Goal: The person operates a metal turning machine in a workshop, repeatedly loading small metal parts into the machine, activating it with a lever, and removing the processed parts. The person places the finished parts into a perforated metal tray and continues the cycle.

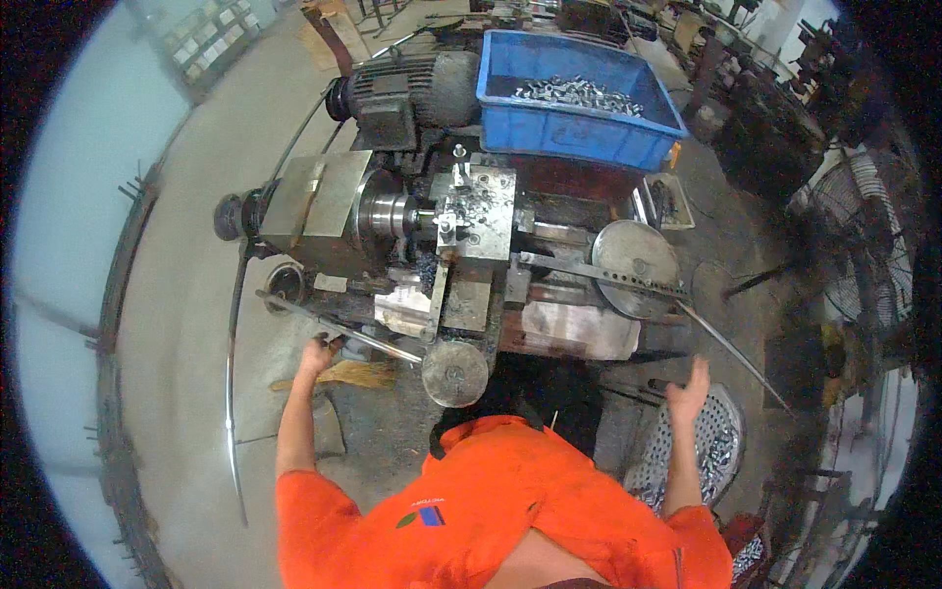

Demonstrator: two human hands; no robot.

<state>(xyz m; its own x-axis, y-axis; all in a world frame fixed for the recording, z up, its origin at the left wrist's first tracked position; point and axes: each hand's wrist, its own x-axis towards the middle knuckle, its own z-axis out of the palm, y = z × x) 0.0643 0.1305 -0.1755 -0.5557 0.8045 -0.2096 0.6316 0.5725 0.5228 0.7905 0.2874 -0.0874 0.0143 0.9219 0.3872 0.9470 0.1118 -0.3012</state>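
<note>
My left hand (319, 355) is at the left, just below a slanting metal lever (343, 329) that runs to a round handwheel (454, 374). Its fingers are small and dark-smudged, so their closure cannot be made out. On the right, my right hand (690, 391) is raised with fingers stretched up and thumb apart, beside a dark rod end. A perforated basket (728, 412) of small shiny metal parts lies beside that forearm. In front of me stands a small lathe with a chuck (386, 216) and a tool block (488, 211).
A blue crate (579, 137) of metal parts sits behind the lathe, next to an electric motor (407, 93). At the right are a round disc (636, 263) with a perforated bar and a long rod (736, 355). A fan (859, 236) stands farther right.
</note>
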